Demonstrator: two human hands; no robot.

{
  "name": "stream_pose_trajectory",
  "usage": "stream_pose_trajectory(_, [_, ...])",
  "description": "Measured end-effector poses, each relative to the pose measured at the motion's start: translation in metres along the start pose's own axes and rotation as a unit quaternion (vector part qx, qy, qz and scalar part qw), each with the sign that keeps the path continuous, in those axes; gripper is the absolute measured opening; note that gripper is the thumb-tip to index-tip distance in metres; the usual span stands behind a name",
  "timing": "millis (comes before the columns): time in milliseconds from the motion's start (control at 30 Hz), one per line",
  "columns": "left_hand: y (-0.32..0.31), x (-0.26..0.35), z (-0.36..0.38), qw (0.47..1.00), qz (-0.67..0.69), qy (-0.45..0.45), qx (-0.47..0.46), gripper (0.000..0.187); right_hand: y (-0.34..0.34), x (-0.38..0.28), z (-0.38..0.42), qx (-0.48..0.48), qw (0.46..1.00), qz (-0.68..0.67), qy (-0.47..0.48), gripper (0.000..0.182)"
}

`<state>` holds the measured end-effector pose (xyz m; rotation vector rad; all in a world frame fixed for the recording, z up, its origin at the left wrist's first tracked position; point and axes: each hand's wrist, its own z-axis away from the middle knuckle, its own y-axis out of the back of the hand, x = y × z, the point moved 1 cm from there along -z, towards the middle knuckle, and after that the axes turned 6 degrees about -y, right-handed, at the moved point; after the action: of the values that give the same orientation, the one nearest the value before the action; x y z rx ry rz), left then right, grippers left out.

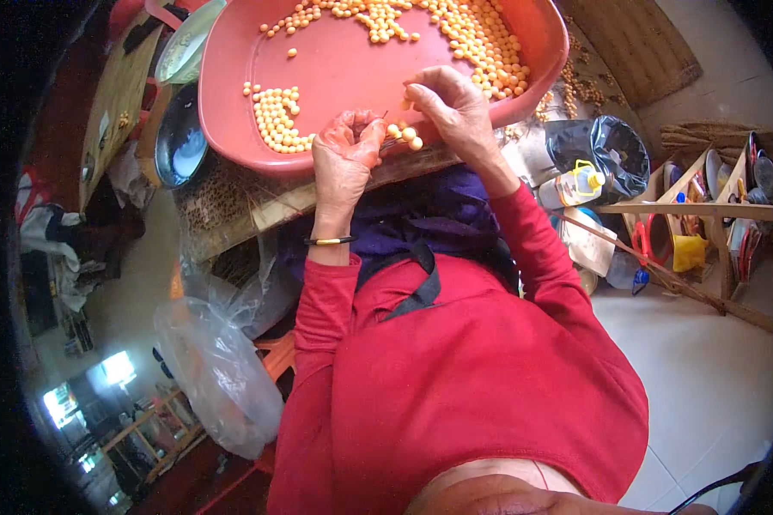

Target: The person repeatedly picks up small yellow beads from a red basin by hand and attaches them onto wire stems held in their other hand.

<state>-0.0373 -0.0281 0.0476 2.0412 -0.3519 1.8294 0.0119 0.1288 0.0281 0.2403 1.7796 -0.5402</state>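
Observation:
My left hand (348,148), its fingers stained reddish, is closed at the near rim of a red plastic tub (352,77). Thin stems seem to run through its grip, and a few orange beads (410,137) stick out on its right side. A dark thin tip rises above the thumb. To the right, my right hand (455,112) hovers over the tub with thumb and forefinger pinched. A small orange spot shows at those fingertips, too little to name. Loose orange beads (279,120) lie inside the tub at the left, with a larger heap (485,47) at the right.
The tub rests on a wooden board (275,209). To the left stand a dark basin (180,137) and a pale green bowl (189,43). A clear plastic bag (219,378) hangs below. At right are a yellow-capped bottle (571,187), a black bag (618,154) and a wooden rack (704,209).

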Motion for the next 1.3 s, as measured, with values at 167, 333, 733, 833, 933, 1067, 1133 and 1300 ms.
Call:
stream_pose_trajectory(167, [-0.003, -0.002, 0.000, 0.999, 0.029, -0.021, 0.026, 0.007, -0.004, 0.000, 0.004, -0.031, 0.999, -0.007, -0.009, 0.005])
stream_pose_trajectory(333, [-0.002, -0.004, 0.000, 0.999, 0.008, -0.018, 0.026, 0.008, -0.003, -0.003, 0.003, -0.068, 0.996, 0.043, -0.036, 0.005])
stream_pose_trajectory(733, [0.001, -0.001, -0.001, 0.997, -0.080, -0.006, -0.004, 0.013, -0.006, 0.010, 0.005, -0.078, 0.994, 0.078, 0.017, 0.003])
stream_pose_trajectory(833, [0.001, -0.002, -0.002, 0.997, -0.071, -0.017, -0.003, 0.013, -0.006, 0.006, 0.003, -0.091, 0.994, 0.053, -0.013, 0.004])
stream_pose_trajectory(933, [0.002, -0.005, -0.002, 0.998, -0.062, -0.028, -0.003, 0.012, -0.005, 0.004, 0.003, -0.106, 0.990, -0.009, -0.094, 0.004])
stream_pose_trajectory(1067, [0.002, -0.008, -0.002, 0.997, -0.074, -0.033, 0.001, 0.012, -0.006, 0.007, 0.002, -0.112, 0.992, 0.031, -0.049, 0.004])
stream_pose_trajectory(1133, [0.002, -0.008, -0.001, 0.996, -0.078, -0.034, 0.001, 0.011, -0.006, 0.008, 0.002, -0.112, 0.992, 0.044, -0.035, 0.004])
stream_pose_trajectory(1300, [-0.004, -0.001, 0.001, 0.997, -0.037, -0.066, 0.030, 0.007, -0.006, 0.010, 0.002, -0.118, 0.991, 0.040, -0.048, 0.004])
